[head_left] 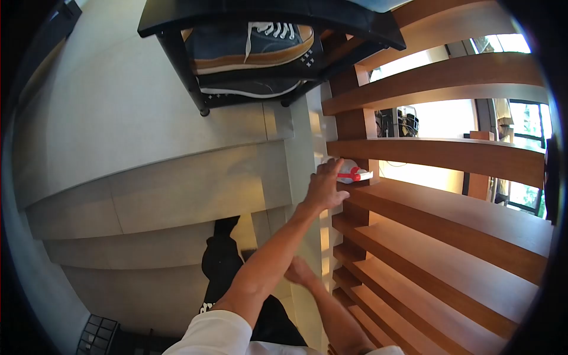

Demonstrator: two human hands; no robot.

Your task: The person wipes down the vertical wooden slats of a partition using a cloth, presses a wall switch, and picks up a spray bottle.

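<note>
My left hand (325, 188) reaches out to a clear bottle (349, 169) with a red band and a white end, beside the wooden slats. Its fingers overlap the near end of the bottle, while the thumb stands apart below it; no closed grip shows. Lower down, my right hand (300, 272) hangs near my body, over the stair edge. It looks loosely curled and a little blurred, and whether anything is inside it cannot be made out.
Wooden slats (449, 204) rise on the right, with a bright room behind them. A black rack (177, 65) at the top holds a dark sneaker (254, 44) and another shoe below it. Pale stair steps (160, 195) spread to the left. A black wire grid (97, 336) stands at the bottom left.
</note>
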